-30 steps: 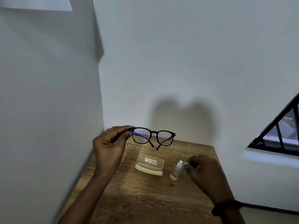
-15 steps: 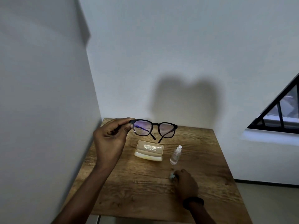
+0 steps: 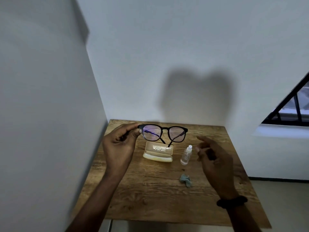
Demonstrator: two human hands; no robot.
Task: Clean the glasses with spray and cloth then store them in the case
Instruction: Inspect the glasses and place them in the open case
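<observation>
Black-framed glasses (image 3: 164, 135) hang in the air above the table, temples unfolded. My left hand (image 3: 119, 144) pinches them at the left hinge corner. Below them a cream glasses case (image 3: 158, 152) stands with its lid up. A small clear spray bottle (image 3: 186, 155) stands upright to the right of the case. A crumpled grey-blue cloth (image 3: 185, 180) lies on the wood nearer to me. My right hand (image 3: 213, 158) hovers just right of the bottle, fingers apart, holding nothing.
The wooden table (image 3: 150, 198) is square and small, set into a corner between a white wall on the left and one behind. Its front and right edges drop off to the floor. A dark window frame (image 3: 291, 111) sits at the right.
My right hand let the cloth go on the table and rose toward the bottle. The left hand still holds the glasses. The view tilted down a little.
</observation>
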